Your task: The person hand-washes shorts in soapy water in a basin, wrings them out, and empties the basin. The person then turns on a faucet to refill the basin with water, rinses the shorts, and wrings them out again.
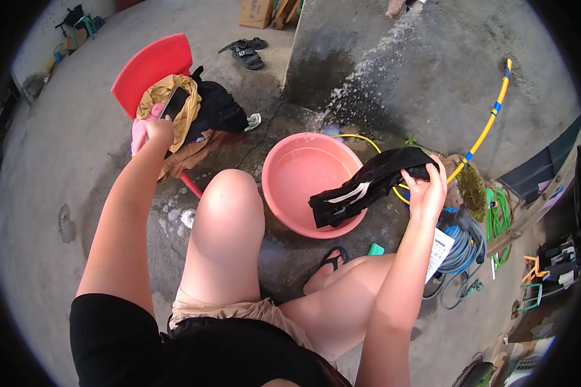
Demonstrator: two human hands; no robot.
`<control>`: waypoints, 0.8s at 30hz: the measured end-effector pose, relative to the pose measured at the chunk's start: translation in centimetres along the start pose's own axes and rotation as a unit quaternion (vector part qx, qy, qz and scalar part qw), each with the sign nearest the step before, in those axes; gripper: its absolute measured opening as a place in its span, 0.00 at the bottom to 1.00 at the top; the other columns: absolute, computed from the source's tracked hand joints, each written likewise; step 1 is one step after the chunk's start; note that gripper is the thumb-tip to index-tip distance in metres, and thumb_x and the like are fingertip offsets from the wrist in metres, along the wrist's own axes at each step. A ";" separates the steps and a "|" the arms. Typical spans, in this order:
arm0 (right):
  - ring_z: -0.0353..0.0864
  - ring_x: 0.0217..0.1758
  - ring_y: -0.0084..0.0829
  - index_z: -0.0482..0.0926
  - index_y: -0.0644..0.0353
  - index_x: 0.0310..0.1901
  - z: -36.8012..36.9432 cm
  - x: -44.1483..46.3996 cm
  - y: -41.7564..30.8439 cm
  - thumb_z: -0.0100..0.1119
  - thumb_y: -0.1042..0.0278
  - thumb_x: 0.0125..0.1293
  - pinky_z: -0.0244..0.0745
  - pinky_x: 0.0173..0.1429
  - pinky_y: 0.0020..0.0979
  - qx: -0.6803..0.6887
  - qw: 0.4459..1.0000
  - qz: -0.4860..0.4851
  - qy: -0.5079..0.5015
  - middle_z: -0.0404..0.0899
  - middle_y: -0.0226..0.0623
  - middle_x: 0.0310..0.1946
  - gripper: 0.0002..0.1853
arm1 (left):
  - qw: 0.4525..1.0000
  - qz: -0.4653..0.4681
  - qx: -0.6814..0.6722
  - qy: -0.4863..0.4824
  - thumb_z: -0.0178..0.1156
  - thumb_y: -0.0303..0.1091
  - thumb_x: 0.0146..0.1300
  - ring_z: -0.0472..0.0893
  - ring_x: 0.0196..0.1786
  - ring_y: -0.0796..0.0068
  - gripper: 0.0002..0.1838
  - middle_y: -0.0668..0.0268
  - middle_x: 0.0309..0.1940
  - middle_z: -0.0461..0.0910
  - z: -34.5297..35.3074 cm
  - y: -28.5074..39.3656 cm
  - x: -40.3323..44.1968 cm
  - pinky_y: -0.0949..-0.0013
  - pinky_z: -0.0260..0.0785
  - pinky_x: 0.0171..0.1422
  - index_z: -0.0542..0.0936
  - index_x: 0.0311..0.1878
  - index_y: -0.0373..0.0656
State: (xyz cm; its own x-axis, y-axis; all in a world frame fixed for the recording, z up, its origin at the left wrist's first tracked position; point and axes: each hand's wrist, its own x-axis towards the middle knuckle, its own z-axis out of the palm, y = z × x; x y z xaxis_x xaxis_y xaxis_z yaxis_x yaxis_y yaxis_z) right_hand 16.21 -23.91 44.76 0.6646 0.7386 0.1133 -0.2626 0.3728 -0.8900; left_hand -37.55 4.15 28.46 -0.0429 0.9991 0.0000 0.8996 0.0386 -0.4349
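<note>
The right hand [428, 193] lifts a black garment [374, 177] by its upper end, the grip pinching the cloth between thumb and fingers. The garment slants down to the left, a white stripe showing near its lower end, which hangs over the right side of a pink basin [297, 187]; whether it touches the basin I cannot tell. The basin sits on the wet ground [235, 161] in front of the person's knees. The left hand [161, 131], well apart on the other side, has its grip closed around a dark phone [175, 101] above a red chair [155, 64]. On the chair lie a yellow cloth [192, 106], a pink cloth [140, 134], a brown cloth [197, 153] and black clothes [219, 113]. Beyond the chair, black sandals [246, 53] lie on the ground. Water [371, 71] sprays across the face of a concrete wall [458, 71] behind the basin. A yellow hose [489, 121] with blue bands curves down that wall, passing near the right hand. Farther right are a coiled grey-blue hose [465, 242], a white paper [439, 253] beside it, and a green hose [499, 213]. A small green block [376, 249] lies near the foot in a black flip-flop [333, 260].
</note>
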 end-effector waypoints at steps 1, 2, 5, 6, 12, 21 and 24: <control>0.81 0.44 0.40 0.71 0.60 0.53 0.0 0.0 0.0 0.47 0.75 0.67 0.81 0.47 0.50 -0.001 1.000 0.000 -0.001 0.78 0.44 0.45 0.14 | 0.999 0.003 -0.017 0.031 0.58 0.36 0.59 0.84 0.44 0.72 0.28 0.67 0.41 0.84 -0.7 0.1 -0.7 0.65 0.74 0.40 0.70 0.64 0.47; 0.81 0.44 0.40 0.71 0.60 0.53 -0.1 0.0 0.0 0.47 0.75 0.67 0.81 0.47 0.50 -0.001 1.000 0.000 -0.001 0.78 0.44 0.45 0.14 | 0.999 0.008 -0.025 0.028 0.58 0.36 0.59 0.84 0.44 0.71 0.26 0.67 0.40 0.84 -1.6 0.3 -1.0 0.64 0.74 0.40 0.71 0.62 0.47; 0.81 0.44 0.40 0.72 0.60 0.53 0.0 -0.1 0.0 0.47 0.75 0.67 0.81 0.48 0.50 0.000 1.000 -0.002 -0.001 0.78 0.44 0.44 0.14 | 0.999 0.011 -0.043 0.032 0.59 0.37 0.58 0.84 0.45 0.67 0.20 0.65 0.41 0.83 -3.2 0.6 -1.8 0.62 0.75 0.42 0.74 0.54 0.46; 0.81 0.44 0.39 0.72 0.60 0.53 0.0 -0.2 0.0 0.47 0.75 0.67 0.81 0.48 0.50 0.000 1.000 -0.003 -0.001 0.78 0.43 0.44 0.14 | 0.998 0.002 -0.046 0.042 0.59 0.37 0.57 0.83 0.46 0.65 0.19 0.64 0.42 0.82 -3.2 0.6 -1.8 0.62 0.75 0.43 0.75 0.52 0.46; 0.81 0.44 0.39 0.72 0.60 0.53 -0.2 -0.3 -0.2 0.48 0.76 0.66 0.81 0.48 0.50 -0.009 1.000 0.000 -0.002 0.79 0.43 0.44 0.14 | 0.989 -0.018 -0.049 0.140 0.58 0.36 0.57 0.77 0.55 0.63 0.22 0.58 0.52 0.73 0.8 -0.4 -0.3 0.61 0.75 0.47 0.71 0.55 0.39; 0.81 0.44 0.39 0.71 0.60 0.54 -0.1 -0.3 0.0 0.48 0.76 0.66 0.80 0.49 0.51 -0.027 1.000 0.005 0.001 0.79 0.43 0.43 0.15 | 0.977 -0.052 -0.172 0.114 0.64 0.47 0.52 0.71 0.62 0.55 0.41 0.53 0.60 0.67 1.6 -0.3 0.0 0.59 0.73 0.59 0.62 0.63 0.29; 0.81 0.44 0.39 0.71 0.60 0.54 0.2 -0.4 -0.1 0.48 0.75 0.66 0.80 0.48 0.50 -0.036 0.999 0.010 -0.006 0.78 0.44 0.44 0.15 | 0.974 -0.064 -0.201 0.087 0.66 0.54 0.47 0.70 0.63 0.55 0.51 0.52 0.62 0.66 1.5 -0.1 0.1 0.60 0.72 0.60 0.58 0.67 0.28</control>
State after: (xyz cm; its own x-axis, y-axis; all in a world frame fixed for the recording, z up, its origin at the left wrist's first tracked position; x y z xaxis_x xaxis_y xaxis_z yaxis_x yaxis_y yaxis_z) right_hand 15.85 -24.14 44.92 0.6508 0.7527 0.0998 -0.2245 0.3163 -0.9217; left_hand -38.29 4.25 27.10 -0.1230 0.9724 0.1984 0.9906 0.1324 -0.0348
